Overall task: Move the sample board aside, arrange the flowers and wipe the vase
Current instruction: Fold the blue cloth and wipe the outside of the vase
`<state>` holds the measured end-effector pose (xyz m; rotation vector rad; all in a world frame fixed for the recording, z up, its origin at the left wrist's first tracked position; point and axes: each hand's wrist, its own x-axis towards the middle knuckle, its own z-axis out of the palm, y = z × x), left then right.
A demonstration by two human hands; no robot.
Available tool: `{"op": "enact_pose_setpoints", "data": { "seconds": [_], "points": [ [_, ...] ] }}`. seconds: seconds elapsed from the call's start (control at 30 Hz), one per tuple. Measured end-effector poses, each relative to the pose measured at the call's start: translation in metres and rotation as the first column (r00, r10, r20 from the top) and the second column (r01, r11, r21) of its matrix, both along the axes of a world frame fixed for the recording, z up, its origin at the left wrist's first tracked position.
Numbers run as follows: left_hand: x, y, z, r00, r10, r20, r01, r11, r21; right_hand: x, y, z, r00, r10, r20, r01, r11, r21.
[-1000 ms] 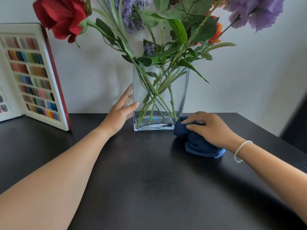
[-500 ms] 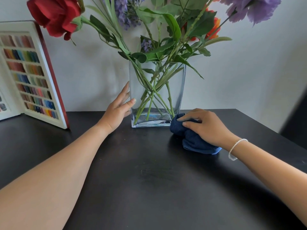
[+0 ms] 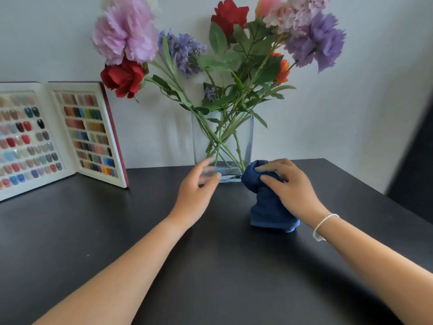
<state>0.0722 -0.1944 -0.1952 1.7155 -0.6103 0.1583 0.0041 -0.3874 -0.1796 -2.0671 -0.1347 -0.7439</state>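
Note:
A clear rectangular glass vase (image 3: 243, 137) stands at the back of the black table (image 3: 210, 266), holding red, pink, purple and orange flowers (image 3: 220, 55) on green stems. My left hand (image 3: 196, 191) is open and blurred, fingers spread in front of the vase's lower left corner, holding nothing. My right hand (image 3: 290, 188) presses down on a bunched dark blue cloth (image 3: 267, 207) that rests on the table against the vase's lower right corner. The open sample board (image 3: 58, 137), white-framed with rows of colour swatches, leans against the wall at the left.
A pale wall rises right behind the vase and board. The table's right edge runs diagonally at the far right, with a dark object (image 3: 417, 165) beyond it. A white bracelet (image 3: 324, 226) circles my right wrist.
My left hand has come off the vase's left side and now hovers in front of it, blurred. The view has tilted up, showing more flowers and board. My right hand stays on the cloth.

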Motion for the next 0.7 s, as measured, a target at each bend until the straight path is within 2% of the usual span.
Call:
{"op": "enact_pose_setpoints", "data": {
  "seconds": [0.07,0.17,0.4,0.5,0.57,0.63,0.7],
  "points": [
    [-0.032,-0.003,0.005,0.991,-0.127,-0.03,0.13,0.985,0.112,-0.017,0.007,0.004,1.0,0.003,0.016,-0.004,1.0,0.023],
    [-0.068,-0.006,0.015,0.978,-0.201,-0.05,0.207,0.962,0.179,-0.048,0.018,0.014,0.998,0.05,0.035,-0.052,0.997,0.063],
    [-0.134,0.0,0.048,0.987,-0.155,0.046,0.15,0.984,0.092,-0.126,0.034,0.032,0.99,0.137,0.041,-0.142,0.976,0.165],
    [-0.16,0.001,0.066,0.972,-0.203,0.12,0.187,0.973,0.132,-0.153,0.033,0.039,0.971,0.222,-0.085,-0.18,0.921,0.346],
    [-0.176,-0.001,0.079,0.954,-0.263,0.144,0.238,0.957,0.168,-0.168,0.029,0.041,0.909,0.388,-0.154,-0.275,0.834,0.479],
    [-0.189,-0.005,0.09,0.938,-0.305,0.165,0.266,0.938,0.222,-0.182,0.023,0.042,0.864,0.483,-0.141,-0.349,0.777,0.524],
    [-0.199,-0.01,0.099,0.93,-0.324,0.173,0.272,0.924,0.27,-0.194,0.014,0.045,0.878,0.467,-0.103,-0.354,0.781,0.515]
  ]
}}
